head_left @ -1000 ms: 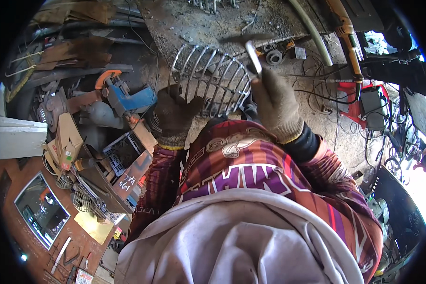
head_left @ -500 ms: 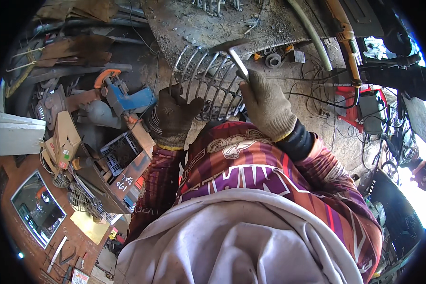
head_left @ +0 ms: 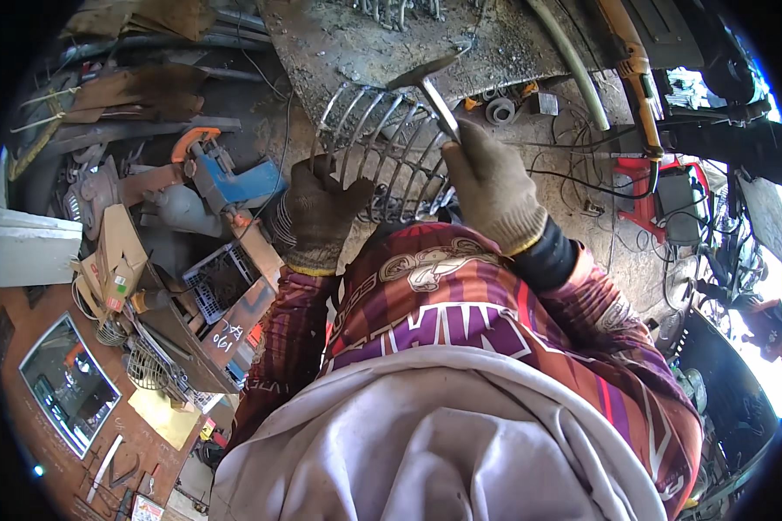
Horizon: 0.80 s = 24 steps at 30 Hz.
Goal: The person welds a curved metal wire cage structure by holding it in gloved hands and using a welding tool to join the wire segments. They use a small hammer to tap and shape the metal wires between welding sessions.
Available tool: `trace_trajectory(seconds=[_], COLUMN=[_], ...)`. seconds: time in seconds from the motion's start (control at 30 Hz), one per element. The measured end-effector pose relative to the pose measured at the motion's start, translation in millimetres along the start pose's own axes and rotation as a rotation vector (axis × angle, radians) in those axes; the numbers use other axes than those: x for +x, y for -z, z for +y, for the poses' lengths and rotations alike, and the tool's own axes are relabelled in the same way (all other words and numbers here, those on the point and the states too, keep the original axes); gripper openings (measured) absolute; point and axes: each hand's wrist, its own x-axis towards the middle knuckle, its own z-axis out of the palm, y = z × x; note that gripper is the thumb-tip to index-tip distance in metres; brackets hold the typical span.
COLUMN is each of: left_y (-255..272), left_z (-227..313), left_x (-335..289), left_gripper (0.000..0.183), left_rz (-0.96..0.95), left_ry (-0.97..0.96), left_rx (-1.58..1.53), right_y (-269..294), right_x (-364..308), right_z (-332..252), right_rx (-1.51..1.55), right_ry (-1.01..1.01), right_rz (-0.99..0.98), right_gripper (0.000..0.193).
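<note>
A metal rack point(head_left: 379, 149) of curved, welded bars leans between the bench edge and my lap. My left hand point(head_left: 318, 217), in a dark, dirty work glove, is closed around the rack's left side; some fingertips are hidden behind the bars. My right hand point(head_left: 497, 187), in a lighter knit glove, grips a chipping hammer point(head_left: 435, 97) by its metal handle. The hammer's long, narrow head is over the rack's far right end, seemingly just above the bars. Whether it touches them I cannot tell.
Ahead stands a debris-strewn metal bench point(head_left: 339, 48) with more bent bars on it. An orange angle grinder point(head_left: 638, 69) hangs at the right, near a red plastic stool point(head_left: 639, 195) and loose cables. To my left are a blue machine point(head_left: 241, 180) and a brown board point(head_left: 26, 347) holding tools.
The hammer's head has tilted up and away from the rack, and my right hand has shifted slightly. My left hand and the rack stay in place. Someone at far right has moved.
</note>
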Motion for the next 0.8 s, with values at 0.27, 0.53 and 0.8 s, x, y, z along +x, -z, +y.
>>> trace_trajectory(seconds=[0.27,0.53,0.8], left_y=[7,4,4], left_z=[7,-2,-12], left_x=[-2,-3,-4], left_gripper=[0.060,0.063,0.063], left_rz=[-0.063,-0.033,-0.054], left_ry=[0.008,-0.091,-0.047], left_rx=[0.053,-0.019,-0.016], right_y=[-1,1,7], right_x=[-1,8,14], right_z=[0,-12,-13], right_rx=[0.018,-0.064,0.100], right_ry=[0.128,0.118,0.092], right_rz=[0.109,0.008,-0.015], right_gripper=[0.027,0.034,0.029])
